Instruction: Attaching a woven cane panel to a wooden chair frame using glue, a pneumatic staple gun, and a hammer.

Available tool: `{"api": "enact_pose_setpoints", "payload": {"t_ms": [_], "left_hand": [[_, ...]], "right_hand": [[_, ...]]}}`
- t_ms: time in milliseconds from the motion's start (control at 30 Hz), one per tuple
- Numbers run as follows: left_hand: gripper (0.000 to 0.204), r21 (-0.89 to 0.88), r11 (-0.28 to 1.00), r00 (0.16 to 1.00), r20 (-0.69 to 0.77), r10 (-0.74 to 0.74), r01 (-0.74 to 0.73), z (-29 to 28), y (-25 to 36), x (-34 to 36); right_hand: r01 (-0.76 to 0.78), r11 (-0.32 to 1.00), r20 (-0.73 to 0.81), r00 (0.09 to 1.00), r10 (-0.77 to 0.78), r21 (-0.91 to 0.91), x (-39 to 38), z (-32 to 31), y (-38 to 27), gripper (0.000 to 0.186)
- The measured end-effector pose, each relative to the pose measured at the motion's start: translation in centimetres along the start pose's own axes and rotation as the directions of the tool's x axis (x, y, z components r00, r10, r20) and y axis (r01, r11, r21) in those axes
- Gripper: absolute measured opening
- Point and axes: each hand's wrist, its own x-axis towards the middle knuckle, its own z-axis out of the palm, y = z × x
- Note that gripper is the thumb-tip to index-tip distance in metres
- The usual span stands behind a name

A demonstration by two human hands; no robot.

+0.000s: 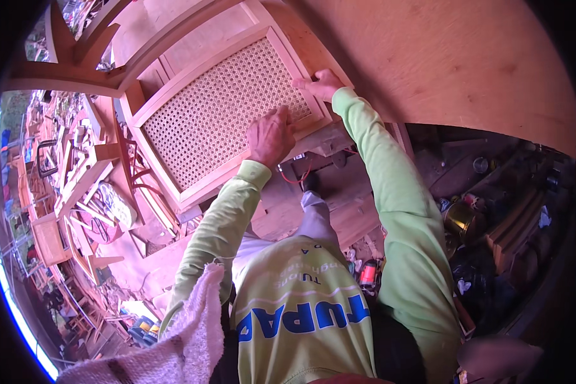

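A wooden frame (200,185) with a woven cane panel (217,105) lies tilted in front of me on a workbench. My left hand (272,136) rests over the cane near the frame's near right corner. Its fingers are curled in, and whatever they may hold is hidden beneath them. At the frame's right rail, my right hand (321,86) is closed, with a finger or thumb reaching over the wood toward the cane. Its other fingers are partly hidden.
A curved wooden chair part (163,45) stands at the upper left. A broad plywood sheet (454,57) fills the upper right. Wood offcuts (86,173) pile up on the left. A tin can (461,219) sits at right, and a red-and-black object (368,273) lies on the floor.
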Motion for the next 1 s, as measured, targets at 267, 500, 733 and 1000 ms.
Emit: {"api": "enact_pose_setpoints", "payload": {"t_ms": [267,500,733,1000], "left_hand": [[0.044,-0.044,0.998,0.998,0.060,-0.035,0.038,-1.0,-2.1,6.7],[0.033,-0.358,0.907,0.932,0.353,-0.088,0.221,-2.5,1.5,12.6],[0.024,-0.468,0.795,0.878,0.450,-0.161,0.386,-1.8,-0.4,14.0],[0.026,-0.080,0.980,0.892,0.433,-0.129,0.181,-2.8,1.1,14.6]], "right_hand": [[-0.002,1.000,-0.039,0.999,0.002,-0.001,-1.9,0.2,-0.3,0.100],[0.135,0.966,-0.003,0.990,-0.138,0.219,1.6,-0.5,4.4,0.071],[0.332,0.799,-0.589,0.808,0.033,0.501,-3.7,2.6,7.7,0.039],[-0.018,0.311,-0.053,0.974,0.219,0.950,-15.9,11.1,4.2,0.055]]}}
